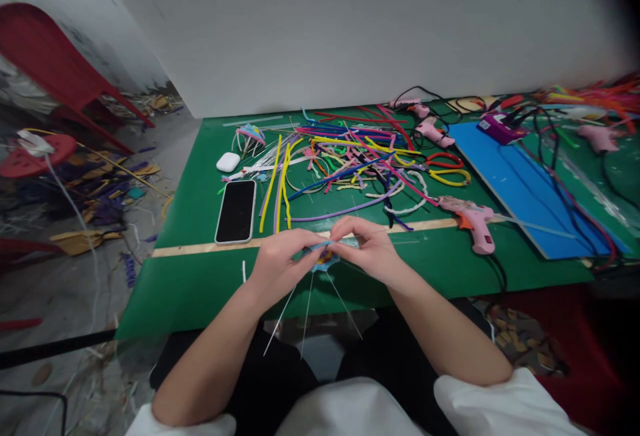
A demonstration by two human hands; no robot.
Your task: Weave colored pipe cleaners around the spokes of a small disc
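Note:
My left hand (pixel 279 264) and my right hand (pixel 364 249) meet over the near edge of the green table (pixel 200 283). Both pinch a small craft piece (pixel 325 259) of blue and orange pipe cleaner, with fingers closed on it. Three thin white wires hang down from the piece toward my lap. A heap of coloured pipe cleaners (pixel 350 156) lies just beyond my hands.
A black phone (pixel 236 211) and a white earbud case (pixel 228 162) lie at the left. A pink glue gun (pixel 473 221) rests right of my hands, beside a blue board (pixel 520 189). More glue guns and cables crowd the back right. A red chair (pixel 55 69) stands on the littered floor.

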